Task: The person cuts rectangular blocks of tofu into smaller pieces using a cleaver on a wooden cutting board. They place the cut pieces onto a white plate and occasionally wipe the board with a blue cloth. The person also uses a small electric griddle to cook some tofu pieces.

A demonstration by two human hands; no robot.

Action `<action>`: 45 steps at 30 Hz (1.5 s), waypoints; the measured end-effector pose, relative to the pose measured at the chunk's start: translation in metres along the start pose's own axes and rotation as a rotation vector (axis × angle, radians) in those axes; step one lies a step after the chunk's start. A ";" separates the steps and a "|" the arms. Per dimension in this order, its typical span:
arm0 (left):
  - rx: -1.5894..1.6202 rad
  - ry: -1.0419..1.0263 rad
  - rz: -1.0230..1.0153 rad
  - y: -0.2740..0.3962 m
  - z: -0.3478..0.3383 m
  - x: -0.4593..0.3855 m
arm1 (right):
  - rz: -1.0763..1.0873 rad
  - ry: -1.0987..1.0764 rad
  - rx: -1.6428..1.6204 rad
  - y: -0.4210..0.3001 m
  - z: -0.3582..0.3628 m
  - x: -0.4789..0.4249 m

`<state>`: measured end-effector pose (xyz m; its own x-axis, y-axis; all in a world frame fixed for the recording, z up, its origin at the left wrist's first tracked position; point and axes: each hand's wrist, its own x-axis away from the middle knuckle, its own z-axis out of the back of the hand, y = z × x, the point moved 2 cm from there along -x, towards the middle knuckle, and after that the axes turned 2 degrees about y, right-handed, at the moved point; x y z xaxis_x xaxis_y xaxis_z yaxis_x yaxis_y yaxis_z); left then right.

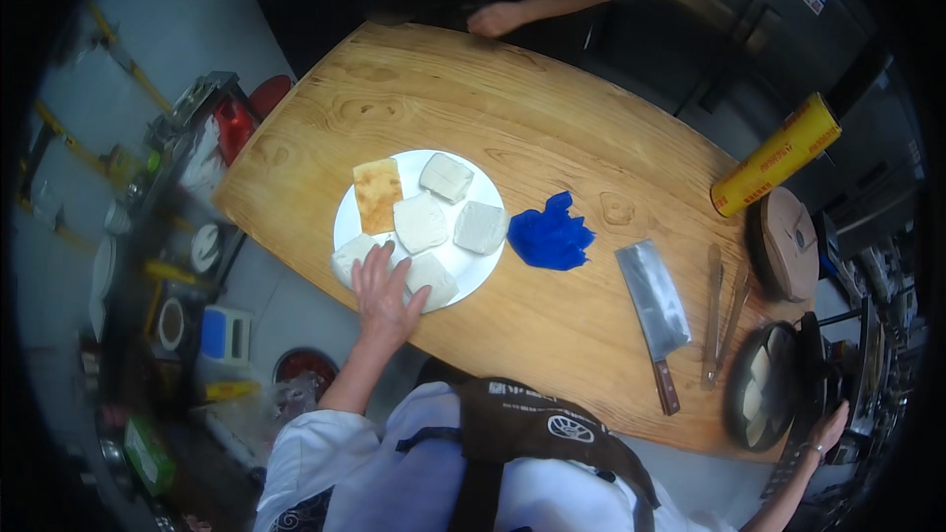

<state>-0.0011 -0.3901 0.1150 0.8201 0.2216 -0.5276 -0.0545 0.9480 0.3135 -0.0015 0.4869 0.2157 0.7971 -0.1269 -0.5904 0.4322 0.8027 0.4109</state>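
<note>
My left hand (388, 292), fingers apart, is over the near edge of a round white plate (482, 277). Its fingertips lie on or just above a white slab (353, 255), probably tofu, with another white slab (432, 282) by the thumb. More white slabs fill the plate, one in the middle (420, 223), one at the far side (446, 177), one at the right (480, 227). A browned flat piece (377, 196) lies at the plate's left. At the far right my right hand (831, 425) is beside a dark object; its grip is unclear.
Right of the plate lies a blue crumpled item (553, 233), then a cleaver (654, 310) and metal tongs (713, 325). A dark pan (787, 377) holds several pale slices. Behind stand a yellow film roll (776, 155) and a round board (787, 244). Across the wooden table (443, 81) is a person's hand (495, 18).
</note>
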 end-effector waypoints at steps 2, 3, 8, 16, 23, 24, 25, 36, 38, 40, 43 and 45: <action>0.029 -0.054 0.003 -0.001 0.003 -0.009 | -0.009 -0.111 -0.057 -0.060 0.017 0.013; 0.117 -0.057 0.021 -0.005 -0.011 -0.023 | 0.171 0.117 -0.096 -0.037 -0.006 0.038; 0.086 -0.162 0.204 -0.047 -0.067 -0.073 | 0.050 -0.047 -0.272 -0.126 -0.005 0.102; -0.231 -0.829 0.007 -0.131 -0.120 -0.118 | -0.168 -0.483 -0.301 -0.194 0.029 0.110; 0.026 -0.926 0.037 -0.085 -0.095 -0.136 | -0.075 0.028 -0.558 -0.231 0.063 0.110; 0.096 -0.968 0.090 -0.086 -0.094 -0.132 | -0.151 -0.104 -0.797 -0.251 0.089 0.099; 0.166 -1.006 0.144 -0.088 -0.092 -0.128 | -0.059 -0.017 -0.758 -0.265 0.092 0.100; 0.039 0.027 -0.146 -0.096 0.002 -0.167 | -0.367 -0.206 -1.336 -0.339 0.130 0.102; -0.075 0.297 -0.367 -0.109 0.014 -0.167 | -0.384 -0.175 -1.392 -0.351 0.127 0.108; -0.186 0.403 -0.458 -0.113 0.021 -0.170 | -0.363 -0.250 -1.393 -0.356 0.133 0.105; -0.202 0.394 -0.473 -0.122 0.021 -0.164 | -0.308 -0.245 -1.397 -0.360 0.133 0.101; -0.221 0.381 -0.480 -0.123 0.021 -0.161 | -0.332 -0.286 -1.384 -0.361 0.138 0.098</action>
<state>-0.1147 -0.5469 0.1782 0.5255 -0.2109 -0.8242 0.1184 0.9775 -0.1746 -0.0209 0.1039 0.1054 0.8701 -0.3922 -0.2985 -0.0029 0.6015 -0.7989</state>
